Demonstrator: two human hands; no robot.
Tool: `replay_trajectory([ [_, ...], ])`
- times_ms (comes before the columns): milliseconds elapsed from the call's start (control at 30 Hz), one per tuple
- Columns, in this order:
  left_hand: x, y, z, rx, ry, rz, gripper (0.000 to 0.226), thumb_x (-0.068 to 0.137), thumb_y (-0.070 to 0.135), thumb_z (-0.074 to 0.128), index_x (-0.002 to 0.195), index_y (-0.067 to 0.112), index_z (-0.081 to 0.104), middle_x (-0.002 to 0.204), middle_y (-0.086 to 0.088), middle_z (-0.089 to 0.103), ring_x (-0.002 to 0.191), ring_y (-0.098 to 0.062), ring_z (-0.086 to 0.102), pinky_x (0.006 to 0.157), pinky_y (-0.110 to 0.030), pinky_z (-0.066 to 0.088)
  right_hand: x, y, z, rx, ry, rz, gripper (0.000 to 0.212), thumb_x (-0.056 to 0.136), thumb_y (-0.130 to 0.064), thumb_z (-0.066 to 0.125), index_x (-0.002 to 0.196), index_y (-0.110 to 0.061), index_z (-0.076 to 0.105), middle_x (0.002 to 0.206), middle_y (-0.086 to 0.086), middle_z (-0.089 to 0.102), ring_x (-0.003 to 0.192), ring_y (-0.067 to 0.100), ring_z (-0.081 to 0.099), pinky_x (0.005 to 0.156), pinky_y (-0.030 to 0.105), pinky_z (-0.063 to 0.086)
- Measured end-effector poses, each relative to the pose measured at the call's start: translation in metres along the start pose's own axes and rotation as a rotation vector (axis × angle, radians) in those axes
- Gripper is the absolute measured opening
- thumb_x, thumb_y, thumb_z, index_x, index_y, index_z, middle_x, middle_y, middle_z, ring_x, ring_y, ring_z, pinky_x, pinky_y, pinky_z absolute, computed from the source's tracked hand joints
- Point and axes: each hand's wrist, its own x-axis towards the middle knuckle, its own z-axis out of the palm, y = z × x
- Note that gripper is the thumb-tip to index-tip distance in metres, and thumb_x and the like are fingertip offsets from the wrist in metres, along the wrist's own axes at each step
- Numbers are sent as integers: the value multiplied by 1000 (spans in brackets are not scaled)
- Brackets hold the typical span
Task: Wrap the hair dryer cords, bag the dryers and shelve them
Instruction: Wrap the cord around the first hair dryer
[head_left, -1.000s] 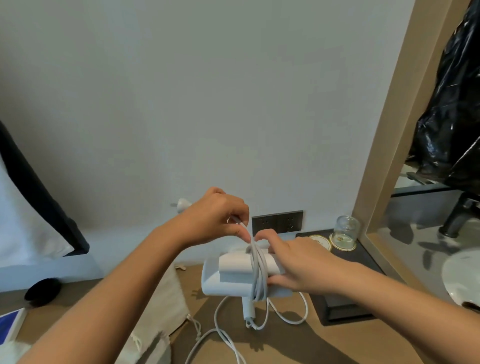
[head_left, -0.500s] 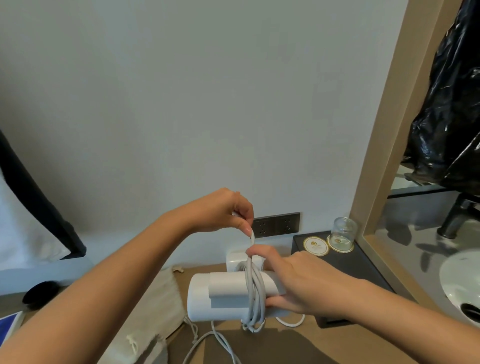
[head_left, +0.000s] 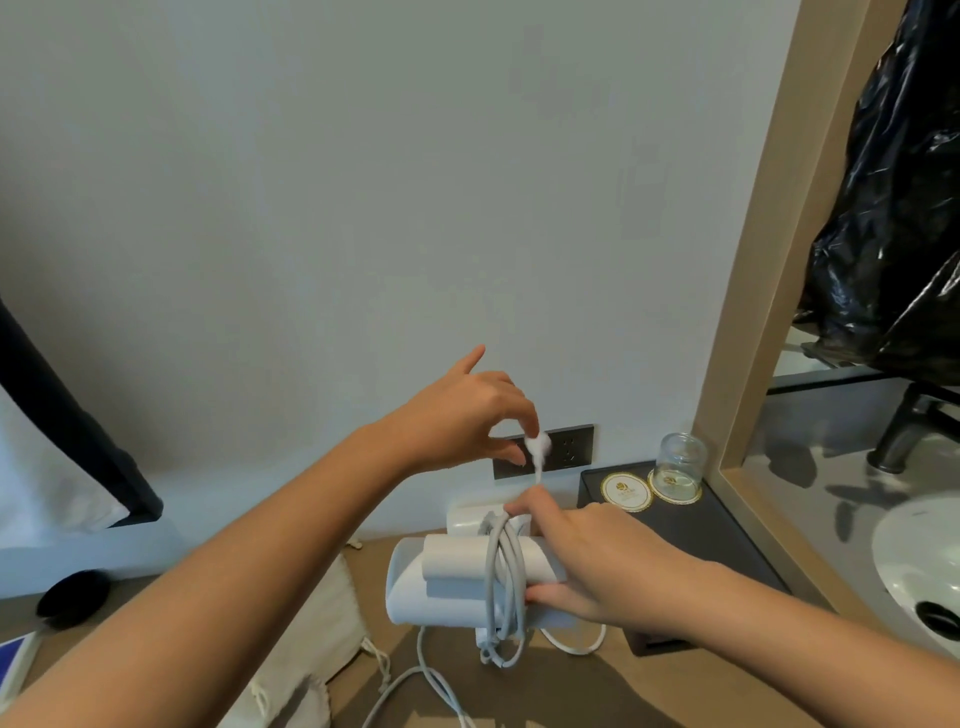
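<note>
A white folded hair dryer (head_left: 441, 587) is held above the wooden counter, its grey cord (head_left: 503, 582) looped several times around the body. My right hand (head_left: 597, 566) grips the dryer's right end, index finger pressing on the coils. My left hand (head_left: 467, 421) is raised above it and pinches the white plug (head_left: 537, 447) at the cord's end between thumb and fingers, index finger pointing up. A short length of cord runs taut from the plug down to the coils. A second white dryer (head_left: 465, 519) lies behind, mostly hidden.
A beige drawstring bag (head_left: 311, 639) lies on the counter at lower left; another loose white cord (head_left: 431, 680) trails beneath the dryer. A black tray (head_left: 727, 535) with a glass (head_left: 680, 460) and coasters sits at right, a wall socket (head_left: 569, 449) behind, a basin (head_left: 914, 561) beyond the frame.
My left hand rose from the coils, drawing the cord's end upward until the plug shows between its fingers. The dryer and my right hand shifted slightly left and toward me.
</note>
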Motion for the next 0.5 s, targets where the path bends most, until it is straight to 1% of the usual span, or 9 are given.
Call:
replay_trajectory([
  [100, -13, -5, -1, 9, 77, -77, 27, 86, 41, 65, 110, 29, 62, 108, 15, 65, 109, -7, 56, 119, -43, 14, 7, 10, 4, 118, 28, 86, 60, 86, -52, 63, 125, -32, 22, 98, 1, 67, 83, 20, 63, 73, 38, 52],
  [167, -26, -7, 2, -14, 153, -109, 24, 86, 42, 65, 107, 30, 62, 102, 18, 65, 101, -6, 57, 116, -40, 24, 17, 17, 6, 222, 8, 166, 60, 83, -51, 67, 123, -30, 27, 97, -1, 65, 82, 15, 62, 69, 33, 52],
  [200, -34, -8, 4, -39, 201, -122, 22, 85, 42, 66, 104, 30, 63, 98, 18, 66, 96, -5, 58, 111, -38, 30, 23, 20, 6, 283, 8, 204, 60, 81, -52, 69, 121, -30, 29, 98, -3, 65, 81, 12, 61, 66, 30, 51],
  [267, -50, -8, 8, -99, 285, -160, 19, 85, 41, 67, 98, 28, 64, 90, 18, 66, 86, -3, 58, 96, -32, 40, 37, 25, 6, 391, 24, 287, 63, 76, -53, 74, 117, -27, 34, 101, -5, 62, 83, 8, 61, 64, 27, 51],
  [333, -64, -6, 11, -134, 314, -206, 16, 86, 39, 67, 97, 28, 65, 86, 17, 66, 82, 0, 57, 87, -26, 39, 51, 30, 3, 490, 34, 388, 62, 76, -48, 77, 115, -22, 38, 101, -5, 59, 83, 9, 61, 65, 29, 55],
  [367, -73, -6, 13, -141, 311, -232, 15, 86, 38, 67, 97, 28, 65, 85, 17, 66, 80, 2, 56, 85, -25, 39, 59, 30, 1, 545, 28, 437, 60, 76, -45, 78, 115, -20, 39, 100, -3, 58, 81, 11, 61, 61, 27, 54],
  [433, -84, -4, 17, -158, 289, -286, 13, 86, 37, 67, 95, 27, 66, 82, 17, 66, 76, 3, 56, 82, -23, 42, 71, 31, -3, 671, 36, 533, 56, 78, -39, 78, 114, -18, 41, 98, 3, 60, 69, 13, 60, 50, 23, 48],
  [500, -96, -3, 23, -182, 266, -344, 11, 86, 37, 68, 89, 26, 67, 79, 16, 65, 72, 1, 57, 75, -20, 46, 82, 30, -6, 817, 58, 589, 43, 80, -32, 77, 107, -15, 47, 90, 7, 64, 55, 14, 54, 44, 24, 41],
])
